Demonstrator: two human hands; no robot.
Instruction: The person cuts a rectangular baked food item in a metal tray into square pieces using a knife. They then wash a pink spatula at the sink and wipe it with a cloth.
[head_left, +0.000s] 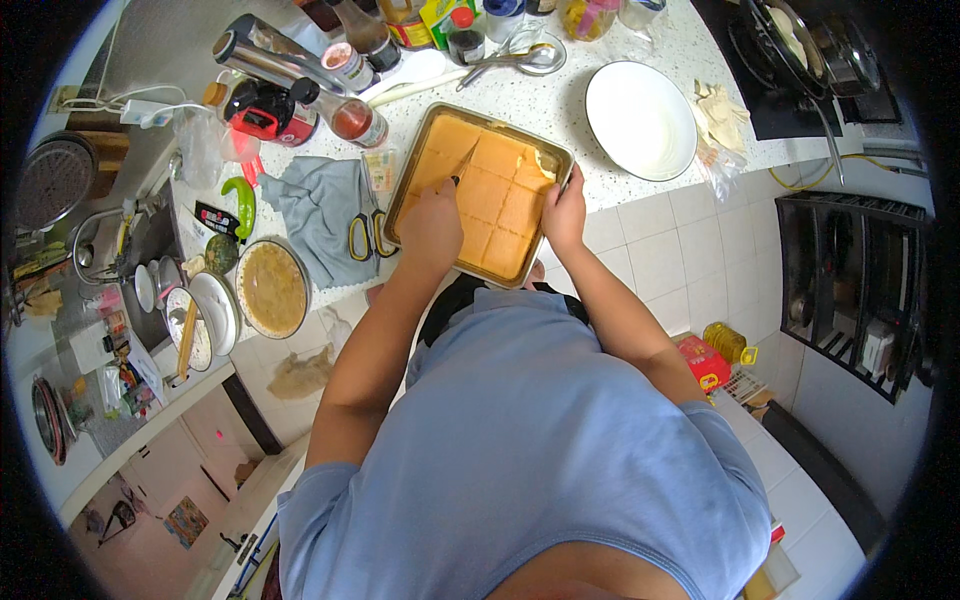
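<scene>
A rectangular metal baking pan (444, 109) lies tilted in front of me, its near corner past the counter's edge. It holds a smooth yellow-orange slab (480, 202), possibly cake, scored into squares and broken at the far right corner. My left hand (433, 225) is closed on the dark handle of a thin knife (468, 161), whose blade rests along the slab's far part. My right hand (565, 212) grips the pan's right rim. Left of the pan lie yellow-and-black-handled scissors (367, 234), partly over a grey-blue cloth (319, 217).
A white enamel basin (641, 120) stands to the right, before a stove with a pan (787, 45). Bottles, including a red-sauce bottle (352, 118), line the back left. A bowl of yellowish-brown food (272, 289), stacked plates (215, 311) and a green pepper (241, 206) sit left.
</scene>
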